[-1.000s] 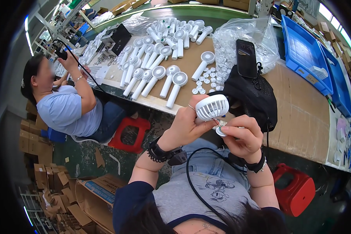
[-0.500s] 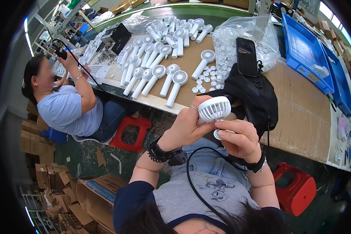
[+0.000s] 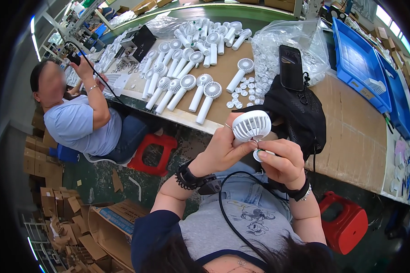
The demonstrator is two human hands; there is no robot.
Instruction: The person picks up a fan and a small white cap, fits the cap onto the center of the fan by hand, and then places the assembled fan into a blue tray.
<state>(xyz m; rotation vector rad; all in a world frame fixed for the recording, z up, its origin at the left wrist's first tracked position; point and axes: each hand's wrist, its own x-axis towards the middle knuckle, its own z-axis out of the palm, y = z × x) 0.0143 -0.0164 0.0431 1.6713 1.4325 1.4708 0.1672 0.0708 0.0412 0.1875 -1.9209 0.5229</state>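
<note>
My left hand (image 3: 224, 148) is closed around a white handheld fan (image 3: 252, 125), its slotted round head turned up toward me and its handle mostly hidden by the fingers. Close beside it, my right hand (image 3: 282, 160) pinches a small round white cap (image 3: 258, 155) just below the fan head. The two thumbs nearly meet there, and something thin seems to run between cap and fan, too small to make out. Beyond my hands, several white handheld fans (image 3: 210, 101) lie on the cardboard-covered table. Loose white round caps (image 3: 244, 93) are scattered to their right.
A clear plastic bag (image 3: 314, 41) of caps lies behind a black mesh bag (image 3: 300, 113) with a phone (image 3: 290, 68) on top. Blue trays (image 3: 360, 63) stand at right. Red stools (image 3: 157, 154) are below the table edge. A co-worker (image 3: 79, 113) sits at left.
My right hand and the cap have shifted slightly right, and the fan head has tipped a little. The co-worker's head has turned more toward me.
</note>
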